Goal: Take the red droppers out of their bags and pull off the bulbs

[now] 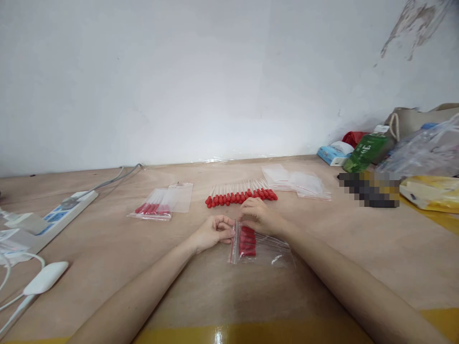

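Observation:
A small clear zip bag (261, 248) with red-bulbed droppers inside lies on the wooden table (107, 248) in front of me. My left hand (212, 232) pinches the bag's red-striped mouth at its left end. My right hand (258, 215) rests curled on the same mouth from above, fingers pressed to it. Just beyond the hands lies a row of several loose droppers with red bulbs (241, 193). Further left, a filled bag of droppers (158, 206) lies flat.
A stack of empty clear bags (297, 184) lies at the back right. A white power strip (62, 212) with cables and a white adapter (45, 278) sit on the left. A green bottle (366, 152), tissue pack (333, 154) and plastic bags (426, 153) crowd the right.

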Demonstrator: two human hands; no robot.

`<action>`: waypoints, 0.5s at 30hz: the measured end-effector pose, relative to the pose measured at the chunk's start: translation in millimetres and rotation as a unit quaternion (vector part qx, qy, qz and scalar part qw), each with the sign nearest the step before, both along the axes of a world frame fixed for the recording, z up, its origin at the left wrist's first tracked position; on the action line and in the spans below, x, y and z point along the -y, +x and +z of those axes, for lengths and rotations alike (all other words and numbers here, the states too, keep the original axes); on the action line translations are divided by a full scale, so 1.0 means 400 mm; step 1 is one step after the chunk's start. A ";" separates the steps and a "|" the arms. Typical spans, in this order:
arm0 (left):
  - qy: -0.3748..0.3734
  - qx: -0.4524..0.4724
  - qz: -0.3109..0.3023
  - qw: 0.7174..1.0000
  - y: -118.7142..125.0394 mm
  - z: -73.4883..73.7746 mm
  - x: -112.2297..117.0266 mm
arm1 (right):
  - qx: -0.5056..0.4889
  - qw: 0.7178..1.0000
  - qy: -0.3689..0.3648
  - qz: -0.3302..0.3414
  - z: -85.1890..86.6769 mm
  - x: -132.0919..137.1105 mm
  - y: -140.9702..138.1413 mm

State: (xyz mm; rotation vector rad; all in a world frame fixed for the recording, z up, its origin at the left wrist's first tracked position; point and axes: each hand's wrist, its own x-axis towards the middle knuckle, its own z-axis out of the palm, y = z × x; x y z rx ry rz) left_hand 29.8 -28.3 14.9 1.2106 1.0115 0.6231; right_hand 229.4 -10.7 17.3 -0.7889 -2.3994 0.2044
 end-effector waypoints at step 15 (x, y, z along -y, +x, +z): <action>-0.016 0.022 -0.013 1.000 -0.005 -0.005 -0.007 | 0.071 0.996 0.053 0.033 0.012 0.016 -0.021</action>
